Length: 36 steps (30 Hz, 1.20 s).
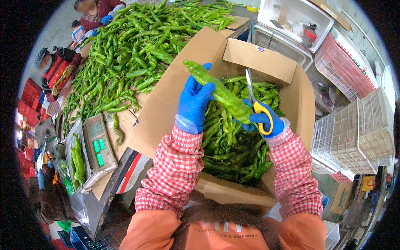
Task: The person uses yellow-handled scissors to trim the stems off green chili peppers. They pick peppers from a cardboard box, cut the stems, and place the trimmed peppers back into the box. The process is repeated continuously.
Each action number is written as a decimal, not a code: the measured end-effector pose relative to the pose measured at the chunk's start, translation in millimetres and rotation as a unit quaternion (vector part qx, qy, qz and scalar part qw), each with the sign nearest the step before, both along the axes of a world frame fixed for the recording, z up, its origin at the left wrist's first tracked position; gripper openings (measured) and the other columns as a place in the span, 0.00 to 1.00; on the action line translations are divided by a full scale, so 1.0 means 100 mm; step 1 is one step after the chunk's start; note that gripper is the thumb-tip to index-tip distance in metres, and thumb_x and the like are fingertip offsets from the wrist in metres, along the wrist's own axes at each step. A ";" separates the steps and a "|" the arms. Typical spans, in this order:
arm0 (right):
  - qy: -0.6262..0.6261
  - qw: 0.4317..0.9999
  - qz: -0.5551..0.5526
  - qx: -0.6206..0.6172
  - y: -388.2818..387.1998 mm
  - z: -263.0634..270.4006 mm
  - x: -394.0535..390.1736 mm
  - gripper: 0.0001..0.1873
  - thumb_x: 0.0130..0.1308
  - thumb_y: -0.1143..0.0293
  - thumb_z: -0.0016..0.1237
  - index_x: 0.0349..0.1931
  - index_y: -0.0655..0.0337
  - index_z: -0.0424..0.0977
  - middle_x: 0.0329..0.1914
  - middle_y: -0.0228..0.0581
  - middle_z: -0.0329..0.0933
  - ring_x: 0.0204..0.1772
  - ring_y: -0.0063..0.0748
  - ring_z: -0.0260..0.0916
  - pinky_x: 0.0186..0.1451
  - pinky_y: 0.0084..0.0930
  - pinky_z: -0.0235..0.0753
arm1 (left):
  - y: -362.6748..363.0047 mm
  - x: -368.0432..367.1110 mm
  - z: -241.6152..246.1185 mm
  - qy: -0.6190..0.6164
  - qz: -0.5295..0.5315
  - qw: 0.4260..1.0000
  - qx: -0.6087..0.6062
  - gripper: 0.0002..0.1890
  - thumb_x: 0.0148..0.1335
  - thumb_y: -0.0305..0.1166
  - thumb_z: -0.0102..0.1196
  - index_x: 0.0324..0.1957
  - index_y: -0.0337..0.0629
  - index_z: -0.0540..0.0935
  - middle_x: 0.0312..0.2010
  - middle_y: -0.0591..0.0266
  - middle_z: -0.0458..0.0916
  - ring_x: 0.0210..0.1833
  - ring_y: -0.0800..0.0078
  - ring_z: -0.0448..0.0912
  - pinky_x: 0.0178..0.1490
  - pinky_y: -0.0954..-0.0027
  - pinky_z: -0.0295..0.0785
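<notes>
A long green pepper (pixel 220 93) lies slanted between my two blue-gloved hands. My left hand (pixel 197 97) grips its upper part between thumb and fingers. My right hand (pixel 267 120) has yellow-handled scissors (pixel 263 112) looped on it, blades pointing up, and its fingers touch the pepper's lower end; part of the grip is hidden. Beneath both hands stands an open cardboard box (pixel 298 106) with many green peppers (pixel 231 137) inside. A large heap of peppers (pixel 125 56) covers the table at the upper left.
At the left, a digital scale (pixel 99 147) with a lit display bears a tray (pixel 76 168) of several peppers. White plastic crates (pixel 353 134) are stacked at the right. A foam box (pixel 295 22) stands at the top right. Other people (pixel 57 70) are across the heap.
</notes>
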State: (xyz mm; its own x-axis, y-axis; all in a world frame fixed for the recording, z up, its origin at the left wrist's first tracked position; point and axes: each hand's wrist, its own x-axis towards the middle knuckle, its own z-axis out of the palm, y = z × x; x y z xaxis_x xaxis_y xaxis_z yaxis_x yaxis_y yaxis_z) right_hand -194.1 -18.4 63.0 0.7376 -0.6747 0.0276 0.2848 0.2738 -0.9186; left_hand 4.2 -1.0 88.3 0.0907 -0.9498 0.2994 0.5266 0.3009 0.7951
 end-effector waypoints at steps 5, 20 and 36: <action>0.010 0.992 -0.112 -0.049 0.10 0.13 0.01 0.23 0.44 0.79 0.48 0.45 0.66 0.61 0.37 0.38 0.68 0.38 0.25 0.66 0.39 0.18 0.68 | -0.02 0.05 -0.02 0.084 -0.068 0.994 -0.034 0.23 0.54 0.26 0.43 0.53 0.39 0.56 0.47 0.58 0.65 0.45 0.70 0.68 0.41 0.73 0.67; 0.085 0.948 -0.297 -0.081 -0.14 -0.06 -0.09 0.17 0.54 0.62 0.42 0.40 0.62 0.61 0.31 0.39 0.70 0.32 0.26 0.67 0.31 0.16 0.67 | -0.09 0.13 -0.12 0.142 -0.026 0.989 0.021 0.19 0.55 0.29 0.43 0.50 0.39 0.60 0.46 0.51 0.65 0.46 0.67 0.67 0.46 0.70 0.65; 0.198 0.955 -0.219 -0.034 0.09 0.03 0.12 0.09 0.53 0.65 0.45 0.30 0.60 0.67 0.10 0.27 0.60 0.10 0.15 0.54 0.11 0.13 0.52 | -0.15 0.01 -0.21 0.119 0.087 0.982 0.122 0.19 0.51 0.34 0.50 0.45 0.41 0.66 0.37 0.62 0.69 0.38 0.72 0.69 0.34 0.71 0.68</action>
